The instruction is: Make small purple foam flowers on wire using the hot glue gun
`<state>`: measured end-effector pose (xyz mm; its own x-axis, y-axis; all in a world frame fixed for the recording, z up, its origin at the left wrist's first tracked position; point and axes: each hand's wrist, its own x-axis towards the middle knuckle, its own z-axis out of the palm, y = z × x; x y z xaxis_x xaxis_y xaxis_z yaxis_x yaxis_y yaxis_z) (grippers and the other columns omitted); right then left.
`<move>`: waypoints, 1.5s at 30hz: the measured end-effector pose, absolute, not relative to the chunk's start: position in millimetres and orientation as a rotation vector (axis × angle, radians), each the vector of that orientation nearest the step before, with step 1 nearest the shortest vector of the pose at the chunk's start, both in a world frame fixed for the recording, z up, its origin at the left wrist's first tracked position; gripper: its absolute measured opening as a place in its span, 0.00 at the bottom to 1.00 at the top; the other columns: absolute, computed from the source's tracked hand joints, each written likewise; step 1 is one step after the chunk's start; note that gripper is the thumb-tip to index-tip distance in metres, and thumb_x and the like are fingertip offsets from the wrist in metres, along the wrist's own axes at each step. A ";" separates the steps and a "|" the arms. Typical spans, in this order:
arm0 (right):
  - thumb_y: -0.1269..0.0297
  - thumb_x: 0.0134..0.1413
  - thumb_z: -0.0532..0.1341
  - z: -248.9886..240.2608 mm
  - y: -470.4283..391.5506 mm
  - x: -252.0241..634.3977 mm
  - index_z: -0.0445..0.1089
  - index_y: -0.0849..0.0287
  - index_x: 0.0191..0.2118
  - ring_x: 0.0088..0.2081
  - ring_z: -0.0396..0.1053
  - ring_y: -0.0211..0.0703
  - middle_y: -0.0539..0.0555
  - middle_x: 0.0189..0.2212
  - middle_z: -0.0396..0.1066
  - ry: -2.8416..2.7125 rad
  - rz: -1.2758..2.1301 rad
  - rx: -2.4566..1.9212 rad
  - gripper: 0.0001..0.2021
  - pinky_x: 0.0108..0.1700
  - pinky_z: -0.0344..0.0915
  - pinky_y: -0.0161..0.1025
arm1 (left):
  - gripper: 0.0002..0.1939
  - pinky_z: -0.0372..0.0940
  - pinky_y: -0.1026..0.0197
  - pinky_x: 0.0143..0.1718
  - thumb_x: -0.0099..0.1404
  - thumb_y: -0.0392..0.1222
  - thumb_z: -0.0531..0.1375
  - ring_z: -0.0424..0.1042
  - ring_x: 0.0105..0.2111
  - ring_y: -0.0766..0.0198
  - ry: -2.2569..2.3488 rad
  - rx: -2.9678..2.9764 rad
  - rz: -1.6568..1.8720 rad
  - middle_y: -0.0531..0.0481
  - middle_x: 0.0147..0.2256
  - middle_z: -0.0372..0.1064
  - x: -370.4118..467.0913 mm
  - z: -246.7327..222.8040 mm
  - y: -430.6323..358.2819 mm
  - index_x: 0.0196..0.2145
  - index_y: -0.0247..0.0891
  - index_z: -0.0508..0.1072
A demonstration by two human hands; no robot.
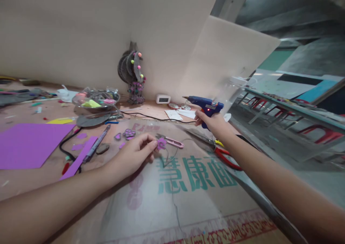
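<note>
Pinched in the fingertips of my left hand (141, 147) is a small purple flower (161, 143) with a grey outline. A thin grey cord (174, 197) trails below it over the printed sack. My right hand (208, 121) is wrapped round the handle of a blue glue gun (202, 102), raised above the table with its nozzle toward the left and a red light lit. Just beyond the flower lies a pink craft knife (174, 142). Left of it, other purple flower pieces (129, 133) rest on the table.
Red-handled scissors (228, 159) lie under my right forearm. At left are a purple sheet (32, 143), a purple strip (81, 159), a pen (97, 143) and a filled bowl (95, 102). A black cable (159, 119) crosses behind. A pompom-trimmed grey ornament (131, 73) stands against the wall.
</note>
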<state>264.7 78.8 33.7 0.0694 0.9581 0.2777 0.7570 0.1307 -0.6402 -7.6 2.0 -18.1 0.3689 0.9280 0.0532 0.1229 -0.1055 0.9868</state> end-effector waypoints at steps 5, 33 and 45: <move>0.57 0.51 0.60 28.5 22.3 243.0 0.67 0.59 0.42 0.33 0.73 0.44 0.57 0.39 0.74 -1.702 0.696 -1.281 0.14 0.38 0.69 0.40 | 0.11 0.58 0.66 0.27 0.65 0.47 0.51 0.65 0.23 0.69 1.007 1.539 0.906 0.55 0.24 0.66 -6.9 -16.0 1.5 0.31 0.37 0.65; 0.56 0.49 0.63 0.2 -15.0 242.8 0.67 0.59 0.28 0.26 0.66 0.39 0.50 0.24 0.69 -2.163 0.679 -1.188 0.11 0.28 0.62 0.34 | 0.11 0.54 0.66 0.25 0.67 0.47 0.49 0.62 0.23 0.70 1.077 1.594 0.890 0.57 0.22 0.63 -9.0 -17.2 1.1 0.31 0.39 0.63; 0.53 0.48 0.63 -2.1 -14.0 243.0 0.65 0.59 0.27 0.26 0.64 0.38 0.50 0.23 0.66 -2.194 0.577 -1.194 0.13 0.29 0.60 0.34 | 0.12 0.54 0.66 0.25 0.67 0.48 0.49 0.62 0.24 0.70 1.063 1.603 0.875 0.57 0.22 0.63 -8.3 -18.0 1.9 0.31 0.39 0.63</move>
<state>243.0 -14.0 -2.1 -0.4394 0.8553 0.2747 0.6095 0.5084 -0.6083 -8.3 1.9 -18.0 0.3567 0.9331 0.0455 0.2240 -0.1327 0.9655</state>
